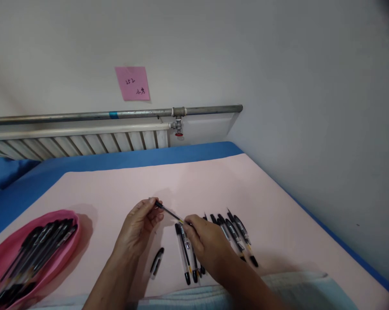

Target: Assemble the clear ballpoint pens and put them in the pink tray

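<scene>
My left hand (139, 224) pinches one end of a thin black pen refill (168, 212), and my right hand (204, 241) grips its other end. Both hands hover just above the pink sheet (117, 189). Under and beside my right hand lies a row of several black pens (233, 234) side by side. A loose pen cap (157, 261) lies below my left hand. Two or three more pens (185, 254) lie between the hands.
A pink tray (13, 245) full of several black pens sits at the lower left. The pink sheet lies on a blue surface (84, 163). A radiator (84, 142), a pipe and a pink note (132, 83) are on the wall behind.
</scene>
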A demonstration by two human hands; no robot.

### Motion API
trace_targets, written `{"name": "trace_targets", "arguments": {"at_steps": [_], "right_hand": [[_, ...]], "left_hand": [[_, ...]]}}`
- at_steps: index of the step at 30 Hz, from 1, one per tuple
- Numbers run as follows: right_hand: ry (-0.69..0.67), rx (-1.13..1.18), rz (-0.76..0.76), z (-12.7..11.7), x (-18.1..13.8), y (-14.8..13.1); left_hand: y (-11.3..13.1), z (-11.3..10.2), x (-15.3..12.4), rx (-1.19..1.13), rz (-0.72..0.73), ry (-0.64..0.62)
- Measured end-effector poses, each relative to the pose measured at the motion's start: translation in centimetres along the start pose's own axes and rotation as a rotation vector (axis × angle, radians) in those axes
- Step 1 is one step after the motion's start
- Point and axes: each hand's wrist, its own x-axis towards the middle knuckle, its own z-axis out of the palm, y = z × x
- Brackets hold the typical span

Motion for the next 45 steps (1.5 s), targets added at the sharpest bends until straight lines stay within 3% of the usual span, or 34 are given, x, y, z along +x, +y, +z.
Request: {"name": "trace_targets", "arguments": {"at_steps": [45], "right_hand": [[-0.025, -0.056, 0.003, -0.07, 0.11, -0.06]], "left_hand": [[-0.06, 0.28, -0.39, 0.072, -0.006, 0.005]]}}
